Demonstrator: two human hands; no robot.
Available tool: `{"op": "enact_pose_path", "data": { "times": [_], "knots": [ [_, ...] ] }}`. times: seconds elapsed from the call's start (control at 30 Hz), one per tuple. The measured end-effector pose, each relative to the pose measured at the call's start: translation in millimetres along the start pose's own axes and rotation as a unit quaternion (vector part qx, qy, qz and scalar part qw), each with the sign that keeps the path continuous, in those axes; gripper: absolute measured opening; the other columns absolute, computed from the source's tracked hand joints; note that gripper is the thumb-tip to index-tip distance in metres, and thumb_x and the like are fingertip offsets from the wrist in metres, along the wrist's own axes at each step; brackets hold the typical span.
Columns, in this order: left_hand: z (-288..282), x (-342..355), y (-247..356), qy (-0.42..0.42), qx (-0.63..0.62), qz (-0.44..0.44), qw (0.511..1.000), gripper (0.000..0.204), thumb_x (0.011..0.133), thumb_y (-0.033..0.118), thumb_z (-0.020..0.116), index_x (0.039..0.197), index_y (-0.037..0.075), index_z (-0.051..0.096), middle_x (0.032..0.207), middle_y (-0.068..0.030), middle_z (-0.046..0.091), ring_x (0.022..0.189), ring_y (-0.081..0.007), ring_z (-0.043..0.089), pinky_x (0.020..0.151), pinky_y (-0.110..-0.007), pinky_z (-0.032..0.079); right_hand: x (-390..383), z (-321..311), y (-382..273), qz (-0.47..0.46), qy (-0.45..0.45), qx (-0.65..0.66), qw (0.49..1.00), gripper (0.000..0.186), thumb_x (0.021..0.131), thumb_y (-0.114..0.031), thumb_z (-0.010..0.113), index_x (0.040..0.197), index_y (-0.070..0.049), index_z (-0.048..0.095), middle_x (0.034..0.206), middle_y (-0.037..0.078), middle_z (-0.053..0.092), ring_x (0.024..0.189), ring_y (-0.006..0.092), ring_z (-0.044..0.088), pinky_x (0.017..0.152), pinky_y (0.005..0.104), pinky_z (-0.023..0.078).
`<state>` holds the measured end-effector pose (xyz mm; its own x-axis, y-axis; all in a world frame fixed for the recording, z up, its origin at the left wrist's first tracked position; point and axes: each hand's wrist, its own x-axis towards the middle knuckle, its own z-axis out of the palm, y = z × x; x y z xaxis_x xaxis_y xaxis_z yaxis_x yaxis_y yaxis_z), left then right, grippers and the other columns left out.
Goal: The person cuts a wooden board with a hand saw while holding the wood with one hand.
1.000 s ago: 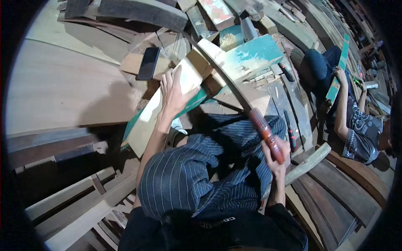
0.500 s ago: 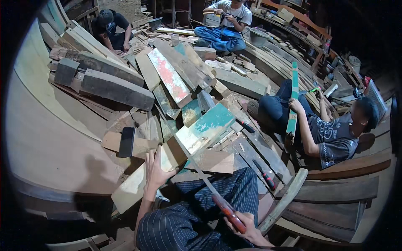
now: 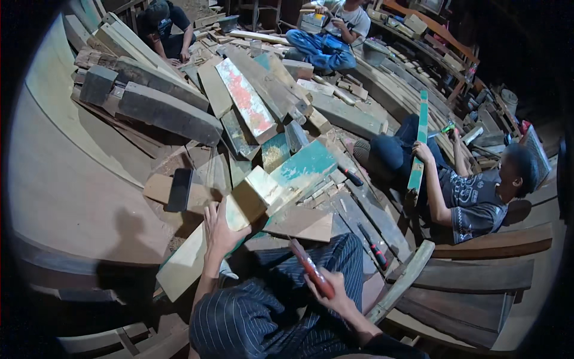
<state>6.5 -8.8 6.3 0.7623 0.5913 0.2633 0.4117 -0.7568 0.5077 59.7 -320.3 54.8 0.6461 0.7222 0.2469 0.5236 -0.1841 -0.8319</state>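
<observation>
My left hand (image 3: 220, 232) grips the side of a pale wooden beam (image 3: 184, 263), its thumb along the near edge. The beam slants from lower left up to a cream end block (image 3: 263, 185), which meets a board with chipped green paint (image 3: 308, 164). Whether block and beam are one piece I cannot tell. Over my right thigh, my right hand (image 3: 336, 293) is closed around the red handle of a hand saw (image 3: 312, 270). Its blade points up toward the beam but looks foreshortened and hardly shows. The saw is apart from the wood.
A black phone (image 3: 179, 190) lies on a board left of the beam. Stacked timbers (image 3: 170, 113) rise beyond. Red-and-black handled tools (image 3: 378, 254) lie at right. A person (image 3: 478, 191) sits there holding a green strip (image 3: 420, 143); two more people sit at the back.
The saw blade, which lay long across the beam, has come away from it and is now hardly visible. My left hand stays on the beam. The view has shifted slightly.
</observation>
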Motion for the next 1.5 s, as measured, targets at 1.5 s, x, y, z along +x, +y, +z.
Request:
{"op": "enact_pose_path", "data": {
  "times": [1.5],
  "knots": [
    [-2.9,7.7,-17.5,-0.016,-0.003,-0.023,1.000,0.108,0.055,0.050,0.087,0.138,-0.006,0.048,0.117,-0.0228,0.048,0.115,-0.0382,0.045,0.098,-0.049,0.040,-54.7,-25.1,0.3,0.057,0.016,-0.139,0.989,0.010,0.082,-0.006,0.072,0.090,-0.001,0.068,0.071,0.013,0.063,0.059,0.0259,0.063,0.057,0.0342,0.044]
  ]
}}
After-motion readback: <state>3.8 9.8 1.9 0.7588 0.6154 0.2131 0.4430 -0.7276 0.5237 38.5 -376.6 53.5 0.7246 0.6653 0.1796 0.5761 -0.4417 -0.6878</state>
